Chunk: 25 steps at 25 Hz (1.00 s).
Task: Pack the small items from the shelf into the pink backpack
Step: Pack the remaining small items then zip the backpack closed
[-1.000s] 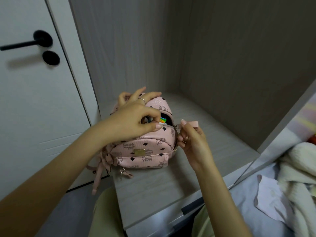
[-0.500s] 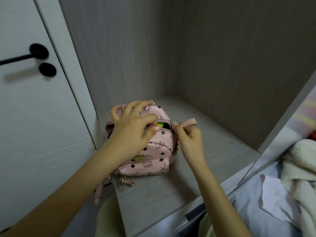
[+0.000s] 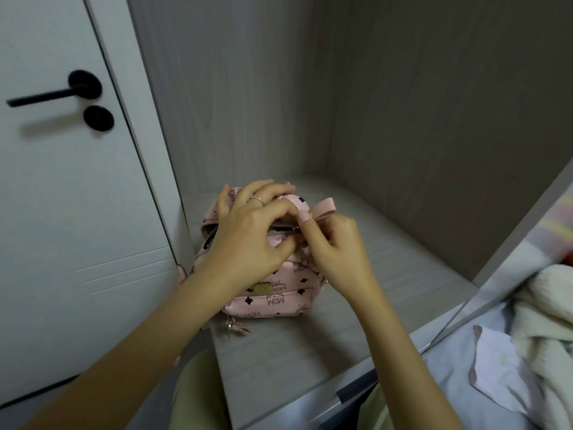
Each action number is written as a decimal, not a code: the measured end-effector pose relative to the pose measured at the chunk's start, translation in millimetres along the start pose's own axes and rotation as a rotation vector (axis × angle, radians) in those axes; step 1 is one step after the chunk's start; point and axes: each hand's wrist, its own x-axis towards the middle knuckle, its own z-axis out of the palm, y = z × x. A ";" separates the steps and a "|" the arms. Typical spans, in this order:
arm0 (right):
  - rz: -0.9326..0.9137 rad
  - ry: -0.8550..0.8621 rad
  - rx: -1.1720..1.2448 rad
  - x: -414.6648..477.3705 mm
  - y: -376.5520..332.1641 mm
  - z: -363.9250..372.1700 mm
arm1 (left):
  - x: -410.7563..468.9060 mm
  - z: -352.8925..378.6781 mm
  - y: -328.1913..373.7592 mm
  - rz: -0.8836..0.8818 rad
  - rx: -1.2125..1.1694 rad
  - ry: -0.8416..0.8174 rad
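A grey wood-grain shelf point(image 3: 387, 274) forms a niche just right of a white door point(image 3: 62, 212). The pink backpack point(image 3: 279, 293) sits on the shelf's door-side edge, close to the frame.

The left hand point(image 3: 251, 240) lies on the bag's top, fingers curled, thumb and forefinger pinching the rim of the zip opening point(image 3: 279, 228). The right hand point(image 3: 338, 249), on the side away from the door, pinches the pink pull tab point(image 3: 322, 207) at the zip.

My guess is the zip is being drawn shut. It could snag lining or whatever sits high inside, which the hands hide. A hard pull toward the door might also slide the bag off that edge.

The front pocket faces the person. The long axis runs from base to top, apparently upright or leaning slightly back; I cannot tell which.
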 end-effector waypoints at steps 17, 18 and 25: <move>-0.228 -0.090 0.015 -29.9 12.7 -2.1 | -1.7 0.2 8.0 -0.031 0.085 -0.001; -0.227 -0.072 -0.038 -27.3 12.1 -1.6 | -0.4 -1.2 6.4 -0.050 0.029 0.021; -0.198 -0.096 -0.274 -8.2 -0.9 -6.4 | 2.2 -8.2 -9.9 -0.095 -0.187 0.047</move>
